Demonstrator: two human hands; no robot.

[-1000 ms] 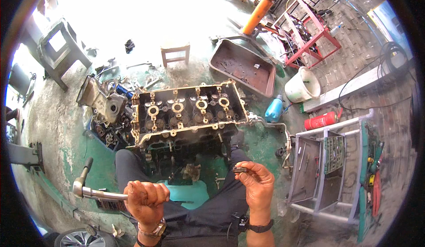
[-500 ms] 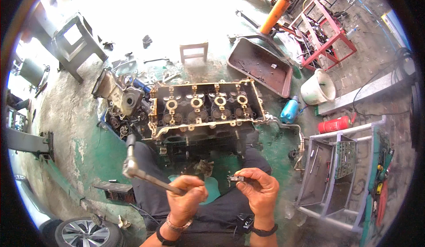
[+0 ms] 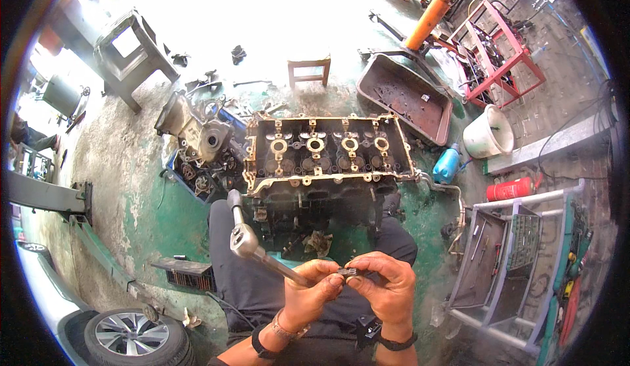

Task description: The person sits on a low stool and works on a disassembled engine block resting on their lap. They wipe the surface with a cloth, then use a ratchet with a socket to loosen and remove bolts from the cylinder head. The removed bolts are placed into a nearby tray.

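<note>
Hands (image 3: 387, 288), apart earlier, now meet at small dark part (image 3: 347, 272).

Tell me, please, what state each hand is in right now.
Left hand: closed around a ratchet wrench; whether it also grips the small dark part cannot be told.
Right hand: closed, pinching that small dark part.

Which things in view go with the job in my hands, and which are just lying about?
With the job, it seems:
- ratchet wrench, in your left hand
- small dark part, in your right hand
- open-topped engine assembly in front of you

Just lying about, probably:
- blue bottle
- red fire extinguisher
- white bucket
- brown tray
</note>
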